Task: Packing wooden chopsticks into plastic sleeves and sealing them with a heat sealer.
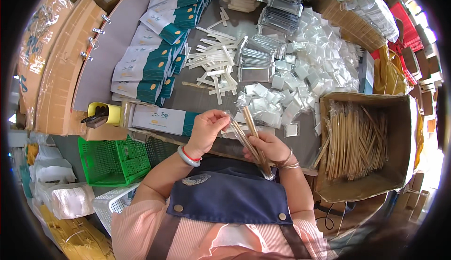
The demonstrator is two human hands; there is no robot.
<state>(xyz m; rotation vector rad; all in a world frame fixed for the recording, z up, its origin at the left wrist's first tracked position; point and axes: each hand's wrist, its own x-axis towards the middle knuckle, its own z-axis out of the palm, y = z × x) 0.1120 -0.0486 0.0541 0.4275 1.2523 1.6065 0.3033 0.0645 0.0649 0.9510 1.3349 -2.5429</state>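
My right hand (270,148) is closed around a few wooden chopsticks (249,119) in clear plastic sleeves, held slanting in front of my apron. At the upper end of the clear sleeve (230,115), my left hand (206,127) pinches with thumb and fingertips. Whether its fingers also grip a stick is hidden. Just beyond my left hand lies a white and teal printed packet (159,119). Past both hands spread white paper strips (218,62) and small clear-wrapped white squares (263,102).
A cardboard box (366,192) of wrapped chopsticks stands at right. Printed packets (141,62) are stacked along the left panel, near a yellow cup (110,112) and a green basket (112,161). Silvery flat packets (256,65) are piled on the far table.
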